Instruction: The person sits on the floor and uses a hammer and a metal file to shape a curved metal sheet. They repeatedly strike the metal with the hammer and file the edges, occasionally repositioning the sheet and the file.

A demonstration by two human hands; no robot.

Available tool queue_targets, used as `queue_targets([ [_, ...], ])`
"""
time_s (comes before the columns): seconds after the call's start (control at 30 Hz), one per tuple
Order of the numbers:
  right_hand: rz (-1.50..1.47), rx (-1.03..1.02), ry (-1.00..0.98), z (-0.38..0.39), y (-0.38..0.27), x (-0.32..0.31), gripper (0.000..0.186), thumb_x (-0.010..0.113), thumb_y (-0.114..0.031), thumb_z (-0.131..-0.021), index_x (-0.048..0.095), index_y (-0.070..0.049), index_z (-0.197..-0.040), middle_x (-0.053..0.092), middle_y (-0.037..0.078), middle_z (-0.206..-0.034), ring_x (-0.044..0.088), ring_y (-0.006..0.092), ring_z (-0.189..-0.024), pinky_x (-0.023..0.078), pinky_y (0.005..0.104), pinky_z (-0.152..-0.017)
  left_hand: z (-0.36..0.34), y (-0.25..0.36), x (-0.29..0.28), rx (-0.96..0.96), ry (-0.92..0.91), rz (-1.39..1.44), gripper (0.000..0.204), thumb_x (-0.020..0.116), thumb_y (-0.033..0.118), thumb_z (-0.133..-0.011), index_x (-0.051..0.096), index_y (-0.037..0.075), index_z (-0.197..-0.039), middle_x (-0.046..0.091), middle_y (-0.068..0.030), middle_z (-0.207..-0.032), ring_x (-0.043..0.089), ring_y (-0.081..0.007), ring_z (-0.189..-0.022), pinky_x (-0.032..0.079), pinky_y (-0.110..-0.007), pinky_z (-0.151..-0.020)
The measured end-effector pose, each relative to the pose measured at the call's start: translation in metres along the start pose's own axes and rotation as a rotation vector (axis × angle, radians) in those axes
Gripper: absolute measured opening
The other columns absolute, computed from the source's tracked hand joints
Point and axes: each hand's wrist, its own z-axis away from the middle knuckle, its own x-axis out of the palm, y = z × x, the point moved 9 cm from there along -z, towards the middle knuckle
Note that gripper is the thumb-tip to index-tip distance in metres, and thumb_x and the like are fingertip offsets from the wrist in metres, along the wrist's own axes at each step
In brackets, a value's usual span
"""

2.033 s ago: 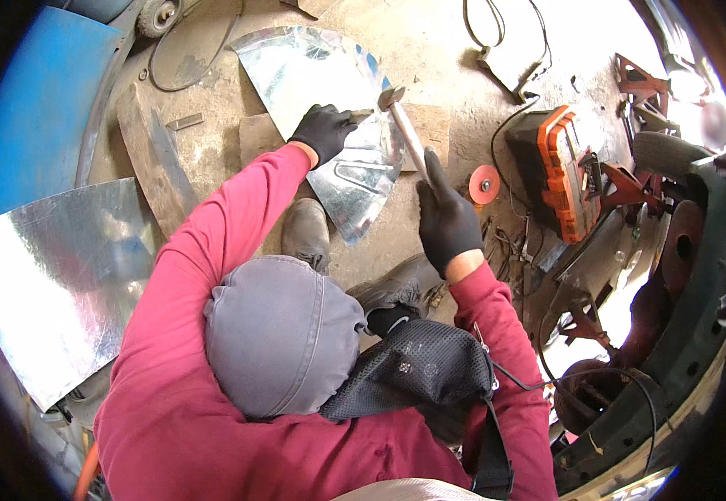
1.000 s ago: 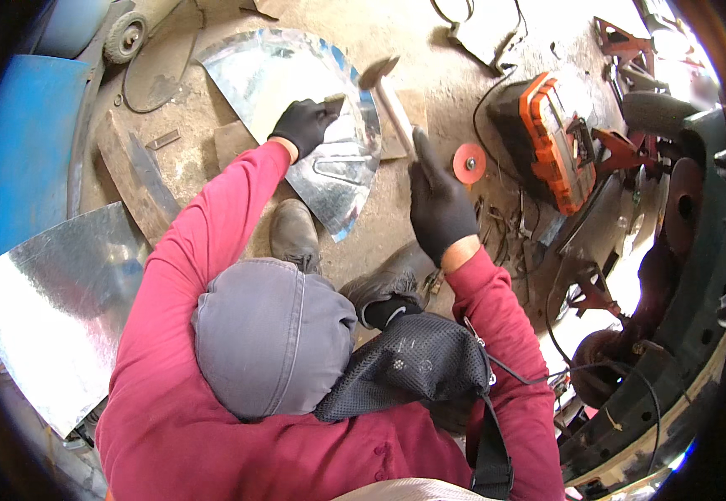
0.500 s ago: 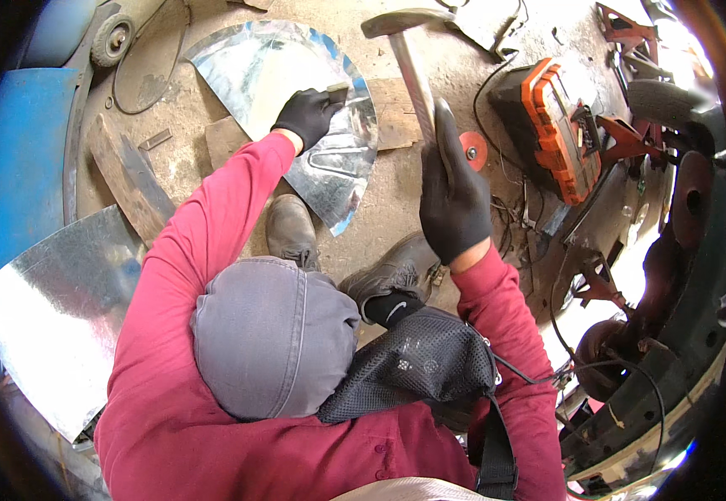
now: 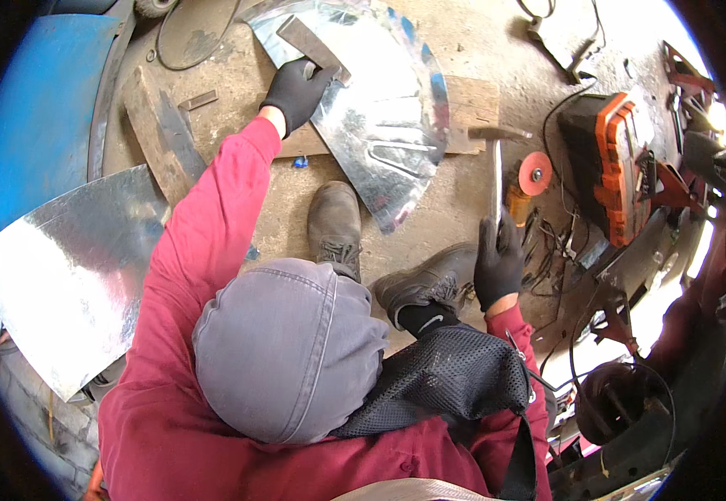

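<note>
A shiny half-round metal sheet [image 4: 384, 88] lies on the floor ahead of me, with raised ridges pressed into its right part. At its straight left edge my left hand [image 4: 298, 93], black-gloved, is closed on a flat metal bar [image 4: 308, 46] that lies slanted over the sheet. My right hand [image 4: 499, 263], also gloved, grips a hammer [image 4: 497, 167] by the lower handle, near my right boot. The hammer's head points away from me, to the right of the sheet, apart from it as seen here.
Wooden boards [image 4: 473, 104] lie under the sheet. On the right are an angle grinder [image 4: 536, 174] with a red disc, loose cables and a black-and-orange toolbox [image 4: 616, 167]. A wood block [image 4: 156, 125], another metal sheet [image 4: 62, 259] and a blue panel [image 4: 41, 100] are on the left.
My left hand has shifted with the bar away from the ridges to the sheet's left edge. The right hand has lowered the hammer from its raised position. The whole view has shifted.
</note>
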Motion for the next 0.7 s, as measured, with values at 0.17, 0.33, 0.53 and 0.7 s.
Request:
queue_targets([
  [0.17,-0.128,0.058,-0.092,0.009,0.023,0.042,0.042,0.065,-0.025,-0.107,0.061,0.002,-0.138,0.075,0.025,-0.111,0.075,0.0284,-0.103,0.056,0.0368,-0.088,0.021,-0.022,0.002,-0.096,-0.152,-0.121,0.045,0.072,0.038,-0.101,0.071,-0.002,-0.082,0.064,-0.0080,-0.069,0.050,-0.0167,-0.063,0.044,-0.038,-0.064],
  [0.33,-0.051,0.005,-0.112,0.007,0.005,0.046,0.040,0.065,-0.026,-0.107,0.062,-0.003,-0.140,0.074,0.028,-0.110,0.076,0.0333,-0.105,0.057,0.0382,-0.088,0.025,-0.011,0.023,-0.075,-0.196,-0.073,0.056,0.070,0.047,-0.100,0.067,-0.005,-0.079,0.059,-0.0158,-0.067,0.052,-0.0232,-0.062,0.046,-0.041,-0.066],
  [0.53,-0.040,0.008,-0.149,0.001,-0.010,0.042,0.038,0.066,-0.024,-0.106,0.063,-0.005,-0.139,0.075,0.026,-0.101,0.078,0.0358,-0.093,0.058,0.0392,-0.080,0.019,0.014,0.035,-0.064,-0.316,-0.262,0.041,0.066,0.037,-0.102,0.075,-0.002,-0.105,0.075,-0.0245,-0.103,0.071,-0.0415,-0.097,0.055,-0.044,-0.087],
  [0.7,-0.094,-0.107,-0.092,-0.002,-0.023,0.034,0.038,0.067,-0.021,-0.105,0.063,-0.002,-0.138,0.075,0.026,-0.098,0.079,0.0344,-0.089,0.059,0.0387,-0.076,0.012,0.014,0.041,0.060,-0.254,-0.314,0.046,0.067,0.042,-0.101,0.073,-0.003,-0.095,0.071,-0.0268,-0.093,0.068,-0.0457,-0.089,0.053,-0.047,-0.081],
])
